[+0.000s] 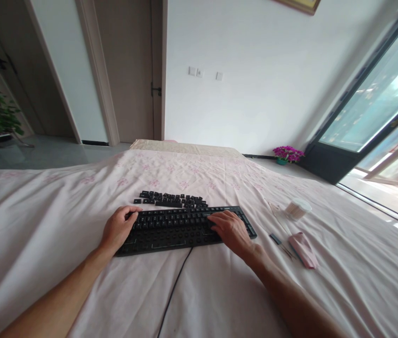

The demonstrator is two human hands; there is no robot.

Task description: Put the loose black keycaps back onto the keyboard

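A black computer keyboard (171,225) lies on the pink cloth in front of me. Its upper rows carry keycaps, while the lower rows show bare switch positions. Loose black keycaps (169,203) are spread just beyond its far edge. My left hand (119,226) is closed around the keyboard's left end, thumb on top. On the right part of the keys rests my right hand (230,230), fingers bent together and tips at a key; whatever lies between them is hidden. From the near edge a black cable (178,281) runs toward me.
To the right stand a clear round tub of cotton swabs (297,209), a folded pink cloth (302,250) and a thin tool, perhaps tweezers (286,251), beside a small dark piece (275,239). The flowered bedspread (121,291) is wrinkled underneath.
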